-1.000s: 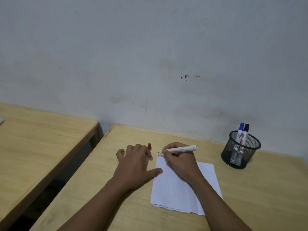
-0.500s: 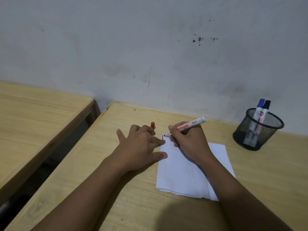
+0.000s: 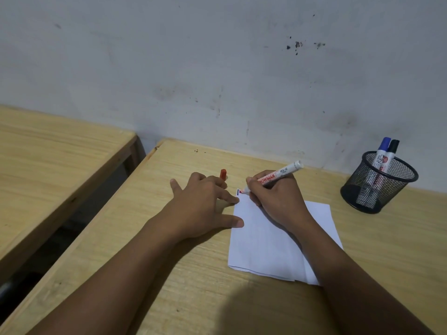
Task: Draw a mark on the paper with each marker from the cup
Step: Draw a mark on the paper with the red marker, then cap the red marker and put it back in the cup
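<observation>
A folded white paper lies on the wooden table. My right hand grips a white marker with red lettering, its red tip resting on the paper's far left corner beside a small dark mark. My left hand lies on the table at the paper's left edge, index fingertip and thumb touching the sheet, with a red cap sticking up between its fingers. A black mesh cup at the right holds a blue-capped marker and a black-capped marker.
A grey wall runs right behind the table. A second wooden table stands to the left, separated by a dark gap.
My view dropped and shifted left. The marker tip in my right hand stays at the paper's top left corner, now angled more steeply; my left hand still holds the cap at the paper's edge.
</observation>
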`<act>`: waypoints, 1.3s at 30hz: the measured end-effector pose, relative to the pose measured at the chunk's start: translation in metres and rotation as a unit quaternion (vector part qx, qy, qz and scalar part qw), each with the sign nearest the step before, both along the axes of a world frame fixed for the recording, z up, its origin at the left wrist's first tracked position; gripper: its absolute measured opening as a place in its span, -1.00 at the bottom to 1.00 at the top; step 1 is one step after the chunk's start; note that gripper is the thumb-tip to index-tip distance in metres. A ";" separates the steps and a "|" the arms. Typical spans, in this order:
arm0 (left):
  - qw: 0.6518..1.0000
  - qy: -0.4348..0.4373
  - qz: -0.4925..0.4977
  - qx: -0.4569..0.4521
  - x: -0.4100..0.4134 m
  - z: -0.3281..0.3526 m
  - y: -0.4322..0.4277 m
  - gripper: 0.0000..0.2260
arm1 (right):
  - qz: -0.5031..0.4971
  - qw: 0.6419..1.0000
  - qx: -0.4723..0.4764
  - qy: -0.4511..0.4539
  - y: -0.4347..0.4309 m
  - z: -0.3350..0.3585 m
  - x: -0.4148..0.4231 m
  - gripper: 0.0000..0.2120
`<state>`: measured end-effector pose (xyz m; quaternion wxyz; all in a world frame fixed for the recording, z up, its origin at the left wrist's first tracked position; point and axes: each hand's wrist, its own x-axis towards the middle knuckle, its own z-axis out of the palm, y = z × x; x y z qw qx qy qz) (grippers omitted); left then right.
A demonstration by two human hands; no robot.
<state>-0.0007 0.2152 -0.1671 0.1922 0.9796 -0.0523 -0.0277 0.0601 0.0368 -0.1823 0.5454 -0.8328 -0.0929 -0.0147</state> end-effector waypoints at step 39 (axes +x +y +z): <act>0.875 -0.113 -0.009 -0.471 -0.022 0.153 -0.052 -0.88 | -0.024 0.957 0.279 -0.070 -0.069 0.167 -0.069 -0.80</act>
